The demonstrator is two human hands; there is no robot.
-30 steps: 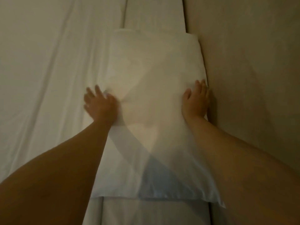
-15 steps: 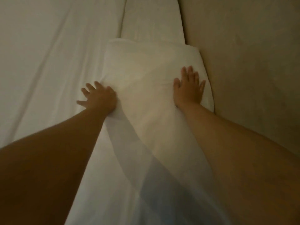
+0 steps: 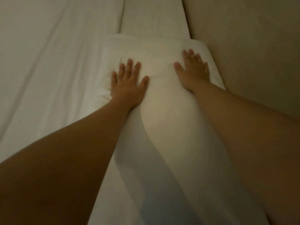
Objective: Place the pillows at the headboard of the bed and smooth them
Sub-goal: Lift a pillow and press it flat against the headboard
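A white pillow [image 3: 160,101] lies lengthwise along the beige headboard [image 3: 253,51] on the right. My left hand [image 3: 129,83] rests flat on the pillow's left side, fingers spread. Near the pillow's far right corner, beside the headboard, my right hand [image 3: 193,72] presses down flat with its fingers apart. Neither hand grips anything. A second white pillow [image 3: 154,17] lies beyond the first, its near end tucked under it. My forearms hide much of the near pillow.
The white bed sheet [image 3: 48,65] stretches away on the left with long soft creases. The headboard fills the whole right side of the view. The light is dim.
Both hands have slid farther along the pillow toward its far end. My left hand has moved from the pillow's left edge onto its top.
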